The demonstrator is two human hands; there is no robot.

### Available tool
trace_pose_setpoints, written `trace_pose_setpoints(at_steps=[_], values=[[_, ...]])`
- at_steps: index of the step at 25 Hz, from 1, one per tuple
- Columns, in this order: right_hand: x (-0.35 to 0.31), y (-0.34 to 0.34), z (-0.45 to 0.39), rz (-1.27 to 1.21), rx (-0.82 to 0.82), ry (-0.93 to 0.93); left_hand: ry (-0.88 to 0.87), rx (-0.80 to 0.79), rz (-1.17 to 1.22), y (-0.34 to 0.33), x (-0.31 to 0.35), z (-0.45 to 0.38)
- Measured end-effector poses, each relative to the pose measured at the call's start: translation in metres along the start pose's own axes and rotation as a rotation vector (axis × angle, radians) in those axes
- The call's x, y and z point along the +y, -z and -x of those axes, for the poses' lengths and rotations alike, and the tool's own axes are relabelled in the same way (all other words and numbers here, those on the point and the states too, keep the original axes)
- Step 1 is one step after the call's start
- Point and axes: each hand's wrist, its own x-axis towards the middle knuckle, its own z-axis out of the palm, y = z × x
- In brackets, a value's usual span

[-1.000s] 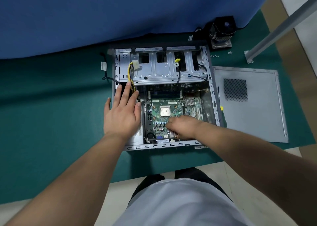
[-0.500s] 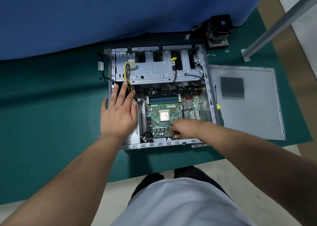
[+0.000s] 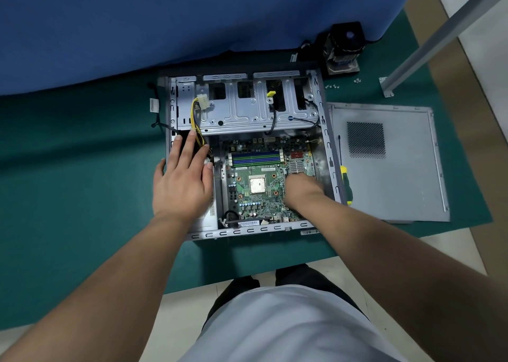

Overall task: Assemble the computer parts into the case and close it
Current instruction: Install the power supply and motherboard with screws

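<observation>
The open grey computer case (image 3: 247, 231) lies flat on a green mat. A green motherboard (image 3: 247, 169) with a bare silver CPU (image 3: 257, 185) sits inside it. My left hand (image 3: 182, 180) rests flat, fingers apart, on the power supply (image 3: 204, 223) in the case's left compartment. My right hand (image 3: 301, 188) is knuckles up over the board's right side, beside the CPU. Its fingers curl downward, and I cannot see whether they hold anything. The grey side panel (image 3: 398, 174) lies on the mat to the right of the case.
A yellow-and-green screwdriver (image 3: 347, 183) lies between case and panel. A black CPU cooler (image 3: 343, 48) stands behind the case's far right corner, with small screws (image 3: 332, 86) near it. Yellow-black cables (image 3: 196, 114) hang over the drive cage (image 3: 247, 114). A metal post (image 3: 439, 32) slants at far right.
My right hand has moved from the board's near edge to its right side, beside the CPU. My left hand has stayed on the power supply.
</observation>
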Motion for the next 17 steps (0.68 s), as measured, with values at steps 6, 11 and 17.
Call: trace_pose_setpoints(at_steps=[6, 11, 17], values=[[-0.003, -0.008, -0.004, -0.062, 0.034, -0.06, 0.007, -0.001, 0.015, 0.002, 0.001, 0.001], [0.0, -0.013, -0.007, -0.114, 0.032, -0.095, 0.009, -0.009, 0.006, 0.003, 0.002, 0.001], [-0.001, -0.016, -0.01, -0.095, 0.013, -0.1, 0.01, -0.015, -0.002, 0.003, 0.001, 0.001]])
